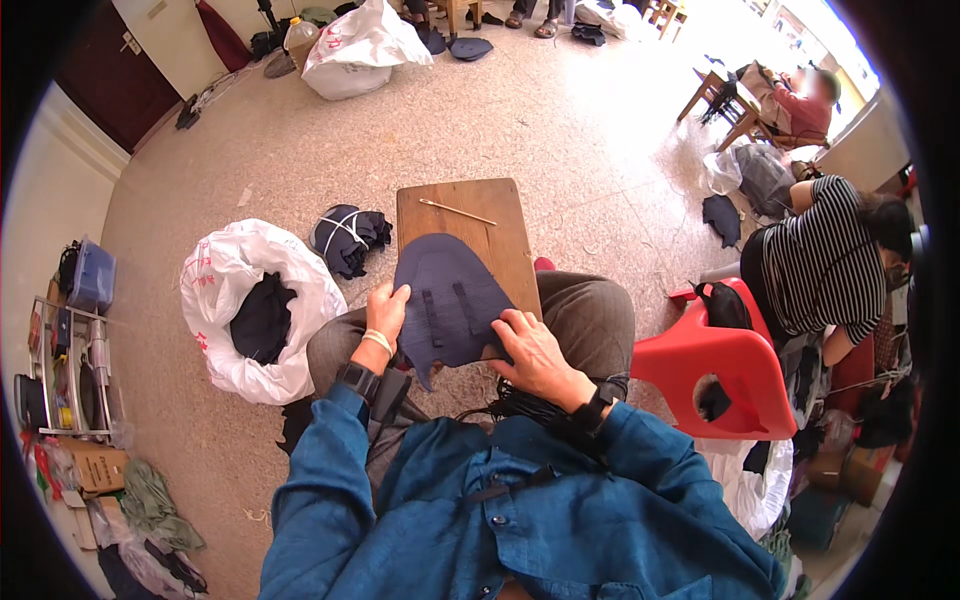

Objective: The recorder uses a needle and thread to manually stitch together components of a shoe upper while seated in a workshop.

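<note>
Left hand pinches one edge, right hand grips the other — between them a matte navy fabric piece, round-topped with two dark strips, held over a grainy wooden bench. Smooth red chair to the right, crinkled white sack left; a tied dark bundle sits near the bench — and beyond the fabric lies a slim pale stick.

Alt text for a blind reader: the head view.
The person's left hand and right hand hold a rounded dark-blue fabric piece partly over a brown wooden bench; a white plastic bag of dark cloth stands at left, a red plastic chair at right.
</note>
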`<act>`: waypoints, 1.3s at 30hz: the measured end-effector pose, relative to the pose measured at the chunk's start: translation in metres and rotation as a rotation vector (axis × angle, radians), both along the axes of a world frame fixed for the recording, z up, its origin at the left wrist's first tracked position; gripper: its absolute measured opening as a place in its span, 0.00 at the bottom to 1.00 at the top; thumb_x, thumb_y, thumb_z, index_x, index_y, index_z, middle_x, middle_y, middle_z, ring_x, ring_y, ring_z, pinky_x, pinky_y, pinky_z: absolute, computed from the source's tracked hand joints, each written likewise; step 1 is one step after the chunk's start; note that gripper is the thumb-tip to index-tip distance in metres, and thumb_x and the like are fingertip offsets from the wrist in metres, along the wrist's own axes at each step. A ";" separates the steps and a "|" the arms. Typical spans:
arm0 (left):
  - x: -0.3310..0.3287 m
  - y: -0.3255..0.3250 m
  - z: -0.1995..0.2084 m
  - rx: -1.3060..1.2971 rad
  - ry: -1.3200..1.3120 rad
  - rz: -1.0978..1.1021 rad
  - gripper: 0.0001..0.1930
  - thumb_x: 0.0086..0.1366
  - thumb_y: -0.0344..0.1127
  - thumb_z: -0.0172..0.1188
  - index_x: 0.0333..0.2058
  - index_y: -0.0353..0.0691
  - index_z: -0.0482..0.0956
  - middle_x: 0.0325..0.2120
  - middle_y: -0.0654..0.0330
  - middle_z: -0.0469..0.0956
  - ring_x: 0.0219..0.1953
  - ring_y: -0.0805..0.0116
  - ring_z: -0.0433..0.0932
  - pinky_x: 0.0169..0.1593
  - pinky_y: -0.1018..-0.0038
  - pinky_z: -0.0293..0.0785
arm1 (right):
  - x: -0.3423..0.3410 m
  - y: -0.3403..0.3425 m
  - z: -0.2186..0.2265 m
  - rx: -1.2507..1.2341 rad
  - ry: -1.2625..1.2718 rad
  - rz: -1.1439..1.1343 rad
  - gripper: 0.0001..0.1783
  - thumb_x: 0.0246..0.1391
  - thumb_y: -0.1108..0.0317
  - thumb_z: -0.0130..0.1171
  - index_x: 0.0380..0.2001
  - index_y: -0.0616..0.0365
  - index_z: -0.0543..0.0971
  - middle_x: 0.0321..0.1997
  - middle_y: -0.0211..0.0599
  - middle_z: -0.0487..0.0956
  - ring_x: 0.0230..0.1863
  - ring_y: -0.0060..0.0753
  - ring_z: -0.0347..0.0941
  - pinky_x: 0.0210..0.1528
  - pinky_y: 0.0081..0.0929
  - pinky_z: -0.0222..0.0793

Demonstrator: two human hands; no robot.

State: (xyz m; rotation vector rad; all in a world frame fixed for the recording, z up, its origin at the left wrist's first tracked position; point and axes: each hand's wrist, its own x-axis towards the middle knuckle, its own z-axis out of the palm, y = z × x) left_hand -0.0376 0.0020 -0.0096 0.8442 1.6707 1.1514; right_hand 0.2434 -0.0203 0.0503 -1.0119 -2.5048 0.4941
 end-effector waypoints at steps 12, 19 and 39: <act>0.091 -0.100 0.038 -0.415 -1.123 0.170 0.12 0.69 0.43 0.58 0.27 0.48 0.70 0.11 0.73 0.56 0.10 0.79 0.50 0.21 0.78 0.54 | -0.015 0.008 -0.008 -0.872 0.335 -0.264 0.22 0.60 0.55 0.54 0.30 0.69 0.78 0.24 0.53 0.79 0.27 0.45 0.81 0.29 0.37 0.73; 0.115 -0.103 0.059 -0.394 -0.502 -0.593 0.08 0.66 0.39 0.60 0.39 0.42 0.80 0.14 0.71 0.71 0.12 0.75 0.65 0.21 0.73 0.64 | 0.000 0.021 -0.033 -1.118 0.619 -0.525 0.09 0.56 0.69 0.57 0.37 0.64 0.75 0.29 0.44 0.80 0.29 0.39 0.80 0.29 0.35 0.74; 0.044 -0.049 0.034 0.168 0.828 -0.473 0.18 0.58 0.43 0.66 0.46 0.46 0.77 0.33 0.50 0.83 0.36 0.46 0.81 0.40 0.57 0.76 | 0.006 0.071 -0.027 -0.056 0.134 -0.438 0.13 0.53 0.68 0.59 0.41 0.59 0.71 0.39 0.54 0.78 0.41 0.57 0.77 0.43 0.48 0.73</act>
